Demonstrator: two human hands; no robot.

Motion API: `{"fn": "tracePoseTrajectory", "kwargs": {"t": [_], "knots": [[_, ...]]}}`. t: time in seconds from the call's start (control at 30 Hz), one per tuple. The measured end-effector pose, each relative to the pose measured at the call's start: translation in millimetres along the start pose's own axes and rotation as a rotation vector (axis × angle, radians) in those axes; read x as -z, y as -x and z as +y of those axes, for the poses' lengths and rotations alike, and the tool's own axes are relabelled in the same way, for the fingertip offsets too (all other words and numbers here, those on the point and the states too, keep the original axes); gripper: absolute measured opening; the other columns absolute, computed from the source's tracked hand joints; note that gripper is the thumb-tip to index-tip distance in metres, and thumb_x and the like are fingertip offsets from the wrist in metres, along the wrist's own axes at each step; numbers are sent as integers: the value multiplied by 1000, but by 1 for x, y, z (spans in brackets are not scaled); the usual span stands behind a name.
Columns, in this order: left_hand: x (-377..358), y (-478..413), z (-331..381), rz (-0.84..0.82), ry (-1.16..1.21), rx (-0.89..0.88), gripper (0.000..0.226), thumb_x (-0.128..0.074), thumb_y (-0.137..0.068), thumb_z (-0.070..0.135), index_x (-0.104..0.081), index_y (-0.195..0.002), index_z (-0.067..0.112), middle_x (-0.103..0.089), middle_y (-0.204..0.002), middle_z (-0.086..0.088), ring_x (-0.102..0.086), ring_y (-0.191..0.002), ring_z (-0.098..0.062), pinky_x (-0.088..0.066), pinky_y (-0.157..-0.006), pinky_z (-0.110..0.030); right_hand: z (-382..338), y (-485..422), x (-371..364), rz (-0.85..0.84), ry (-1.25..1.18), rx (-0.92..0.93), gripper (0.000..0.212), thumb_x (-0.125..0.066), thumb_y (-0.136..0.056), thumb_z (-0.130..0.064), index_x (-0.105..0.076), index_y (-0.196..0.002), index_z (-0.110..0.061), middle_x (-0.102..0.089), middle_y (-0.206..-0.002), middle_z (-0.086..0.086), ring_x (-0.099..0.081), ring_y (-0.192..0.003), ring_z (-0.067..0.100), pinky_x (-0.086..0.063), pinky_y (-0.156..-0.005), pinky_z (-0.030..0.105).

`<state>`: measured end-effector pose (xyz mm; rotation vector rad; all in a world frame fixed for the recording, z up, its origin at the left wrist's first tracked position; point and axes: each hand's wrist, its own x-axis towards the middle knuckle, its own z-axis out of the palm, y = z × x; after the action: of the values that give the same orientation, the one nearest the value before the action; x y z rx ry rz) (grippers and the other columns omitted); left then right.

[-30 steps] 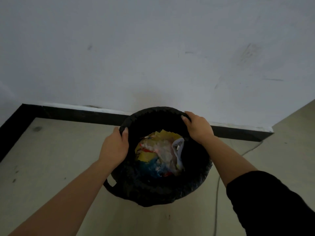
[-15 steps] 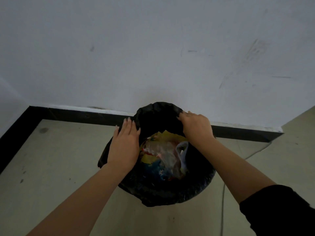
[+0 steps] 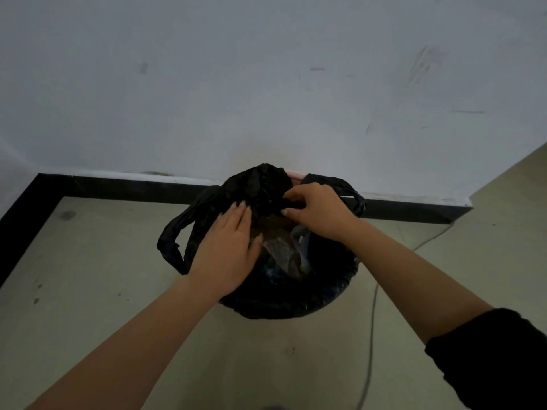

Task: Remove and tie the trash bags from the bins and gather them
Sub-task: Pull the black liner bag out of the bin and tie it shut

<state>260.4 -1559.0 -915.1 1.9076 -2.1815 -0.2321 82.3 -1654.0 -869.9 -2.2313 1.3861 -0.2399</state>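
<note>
Black trash bag sits in its bin against the wall; right hand pinches the gathered far edge; left hand lies flat, fingers released; a cable trails on the floor.

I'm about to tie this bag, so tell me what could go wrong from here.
The black trash bag is still open and full: colourful rubbish sits near the mouth and could spill as the left hand and right hand bunch the plastic. The thin film might tear if pulled hard. The loop handles hang far apart, so a knot may come out loose.
</note>
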Motion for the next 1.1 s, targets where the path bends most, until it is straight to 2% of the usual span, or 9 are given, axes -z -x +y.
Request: {"fn": "tracePoseTrajectory", "kwargs": {"t": [0.17, 0.33, 0.5, 0.57, 0.67, 0.77, 0.9, 0.97, 1.1], "knots": [[11, 22, 44, -160, 198, -264, 68, -34, -92, 61, -33, -147, 21, -30, -154, 4, -23, -142, -12, -17, -113, -21, 15, 30, 24, 150, 345, -100, 53, -65, -82, -52, -55, -116, -13, -57, -115, 6, -54, -107, 25, -46, -84, 38], [-6, 32, 62, -380, 12, -370, 62, -29, -91, 67, -47, -133, 26, -52, -131, 6, -51, -114, -14, -49, -89, -31, 31, 63, 18, -35, 467, -436, 89, -52, -79, -74, -37, -133, -5, -51, -130, 14, -55, -115, 33, -46, -83, 41], [-16, 39, 67, -433, -27, -346, 57, -19, -97, 58, -30, -145, 29, -59, -91, 1, -55, -72, -18, -42, -52, -31, 30, 81, 13, -101, 477, -395, 40, -47, -96, -49, -47, -82, -11, -56, -89, 10, -63, -93, 35, -41, -68, 33], [-15, 40, 68, -432, -19, -347, 54, -16, -99, 51, -27, -148, 29, -58, -84, -1, -52, -65, -18, -37, -48, -31, 22, 77, 12, -109, 499, -359, 28, -46, -98, -32, -45, -82, -10, -53, -84, 9, -60, -84, 34, -40, -67, 33], [-10, 39, 67, -384, 114, -273, 46, -21, -101, 46, -58, -108, 19, -61, -79, -5, -56, -66, -22, -43, -56, -35, 10, 66, 10, -203, 177, -340, 22, -48, -95, -24, -53, -83, -6, -57, -74, 9, -61, -68, 30, -48, -62, 34], [-11, 34, 65, -311, 134, -121, 43, -26, -102, 41, -47, -76, 14, -48, -62, -3, -51, -58, -23, -39, -52, -33, 3, 55, 9, -189, -99, -371, 25, -49, -96, -20, -59, -87, 0, -64, -70, 15, -59, -50, 23, -52, -54, 31], [-11, 18, 49, -135, 53, 129, 44, -34, -102, 38, -47, -69, 12, -38, -57, 2, -38, -49, -14, -36, -55, -32, 8, 43, 5, -13, -124, -356, 26, -54, -94, -24, -53, -74, -6, -57, -68, 11, -54, -58, 19, -39, -48, 26], [-11, 12, 39, -75, 49, 185, 41, -39, -101, 36, -50, -71, 10, -36, -58, 3, -35, -50, -13, -32, -55, -30, 11, 43, 1, 12, -123, -327, 24, -62, -90, -31, -49, -91, -10, -54, -79, 2, -52, -69, 13, -36, -53, 23], [-6, 7, 27, -51, 50, 185, 42, -46, -98, 36, -43, -62, 14, -40, -58, 4, -38, -50, -11, -24, -45, -25, 11, 48, -5, -102, -92, -199, 105, -77, -69, -33, -10, -149, -28, -39, -139, 9, -40, -128, 31, -41, -102, 46]]}}
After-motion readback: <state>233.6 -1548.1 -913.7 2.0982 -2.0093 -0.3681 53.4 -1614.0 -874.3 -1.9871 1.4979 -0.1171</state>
